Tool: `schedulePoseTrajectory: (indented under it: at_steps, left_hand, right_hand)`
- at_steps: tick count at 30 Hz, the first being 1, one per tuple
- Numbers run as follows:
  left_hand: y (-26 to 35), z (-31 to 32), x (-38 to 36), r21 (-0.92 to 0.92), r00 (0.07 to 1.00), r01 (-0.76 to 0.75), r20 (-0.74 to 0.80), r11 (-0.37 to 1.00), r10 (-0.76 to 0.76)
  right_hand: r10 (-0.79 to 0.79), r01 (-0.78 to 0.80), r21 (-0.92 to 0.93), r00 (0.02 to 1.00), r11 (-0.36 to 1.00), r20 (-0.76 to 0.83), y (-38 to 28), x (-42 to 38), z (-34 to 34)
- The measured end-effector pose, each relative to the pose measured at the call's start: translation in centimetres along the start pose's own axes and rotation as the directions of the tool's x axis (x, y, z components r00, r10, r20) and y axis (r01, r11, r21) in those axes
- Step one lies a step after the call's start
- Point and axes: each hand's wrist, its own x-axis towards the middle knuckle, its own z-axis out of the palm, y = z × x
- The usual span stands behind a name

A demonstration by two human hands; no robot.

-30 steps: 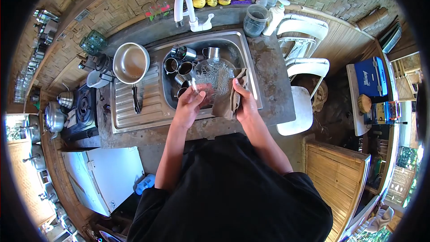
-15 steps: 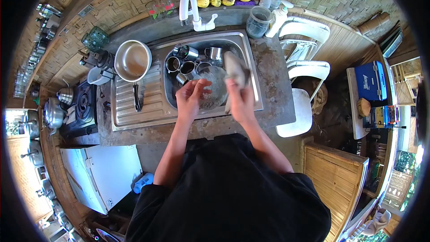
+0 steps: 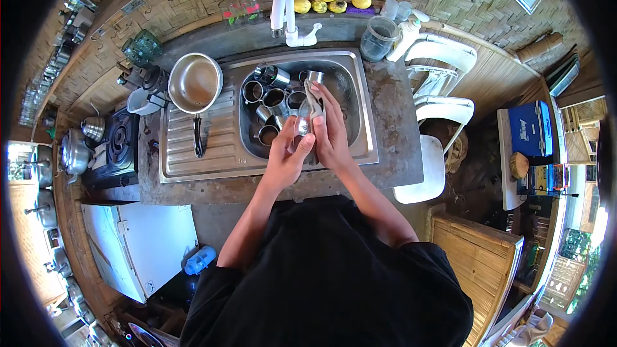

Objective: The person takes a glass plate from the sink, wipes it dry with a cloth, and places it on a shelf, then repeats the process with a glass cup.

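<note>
Over the sink (image 3: 350,115), my left hand (image 3: 287,158) is closed on a clear glass plate (image 3: 301,130), seen nearly edge-on. My right hand (image 3: 332,138) presses a greyish cloth (image 3: 313,104) against the plate's right side, fingers stretched along it. Part of the plate is hidden behind the hands and cloth. Several shiny metal mugs (image 3: 274,97) lie in the basin, just beyond and to the left of my hands.
A pan (image 3: 195,83) with a black handle rests on the ribbed drainboard (image 3: 218,141). Behind the basin rises a white faucet (image 3: 283,9). Yellow fruits (image 3: 361,0) line the ledge, and a clear jar (image 3: 379,38) stands at the back right. White chairs (image 3: 443,106) are to the right.
The plate has turned from facing up to nearly edge-on. My right hand has brought the cloth leftward against it, closer to my left hand. The view has shifted slightly.
</note>
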Motion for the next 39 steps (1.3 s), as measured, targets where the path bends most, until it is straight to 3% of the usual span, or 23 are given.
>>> schedulePoseTrajectory:
  at_steps: [4,6,7,8,10,13,16,17,20,25,27,30,31,34,37,39]
  left_hand:
    - [0.0,0.4,0.1,0.142,0.998,-0.042,-0.038,0.989,0.048]
    - [-0.7,-0.4,0.5,0.192,0.996,-0.07,-0.033,0.979,0.077]
    - [-1.0,-0.9,0.6,0.138,0.999,0.035,-0.033,0.99,-0.031]
    - [-1.3,-1.1,0.4,0.113,0.999,0.043,-0.036,0.993,-0.04]
    - [-0.9,-1.3,0.5,0.065,0.998,0.056,-0.037,0.996,-0.054]
    - [-1.6,-2.0,0.0,0.159,1.0,0.026,-0.011,0.987,-0.025]
    - [-0.9,-1.6,0.1,0.266,0.998,-0.061,0.03,0.962,0.055]
    - [-0.6,-1.3,0.3,0.295,0.994,-0.105,0.046,0.95,0.095]
    - [-1.0,-1.4,0.8,0.155,0.998,-0.054,-0.005,0.986,0.056]
    - [-1.6,-1.6,0.6,0.121,0.995,0.092,0.015,0.988,-0.094]
    - [-1.9,-2.3,0.7,0.152,0.985,0.134,0.09,0.979,-0.148]
    - [-2.5,-1.6,0.2,0.072,0.989,0.132,0.051,0.989,-0.135]
    - [-2.6,-0.9,0.4,0.065,0.998,0.06,0.007,0.996,-0.061]
    - [-1.6,-1.5,1.0,0.313,0.994,-0.022,0.109,0.949,-0.013]
    - [-0.9,-0.8,1.4,0.33,0.997,-0.042,0.074,0.943,0.018]
    - [-0.5,-1.2,1.6,0.426,0.995,-0.001,0.093,0.905,-0.043]
  right_hand:
    - [0.083,-0.085,-0.023,0.994,0.996,-0.073,-0.3,0.2,1.1]
    - [-0.012,0.001,-0.121,0.996,0.993,-0.09,-0.5,0.1,1.4]
    - [-0.077,0.065,-0.197,0.996,0.978,-0.052,-0.6,0.1,1.2]
    - [-0.135,0.128,-0.266,0.991,0.955,-0.009,-0.7,0.1,1.2]
    - [-0.209,0.225,-0.293,0.974,0.929,0.085,-1.0,0.5,0.8]
    - [-0.292,0.328,-0.268,0.942,0.906,0.164,-1.2,1.9,-0.2]
    - [0.116,-0.114,-0.022,0.99,0.993,0.079,0.3,2.4,0.0]
    - [0.166,-0.166,-0.02,0.985,0.986,0.046,0.4,2.2,0.0]
    - [-0.115,0.108,-0.196,0.993,0.975,-0.024,-0.5,2.0,0.3]
    - [-0.329,0.381,-0.291,0.92,0.878,0.21,-1.0,2.7,-0.6]
    - [-0.344,0.401,-0.243,0.907,0.883,0.244,-0.2,2.7,-1.0]
    - [-0.373,0.423,-0.238,0.9,0.875,0.227,0.7,2.9,-1.2]
    - [-0.362,0.407,-0.238,0.908,0.882,0.21,1.2,2.8,-1.1]
    - [-0.344,0.362,-0.23,0.932,0.903,0.117,2.2,2.3,-0.7]
    - [-0.305,0.301,-0.23,0.952,0.925,0.019,2.7,2.0,0.0]
    - [-0.247,0.236,-0.239,0.969,0.942,-0.015,2.9,1.7,0.2]
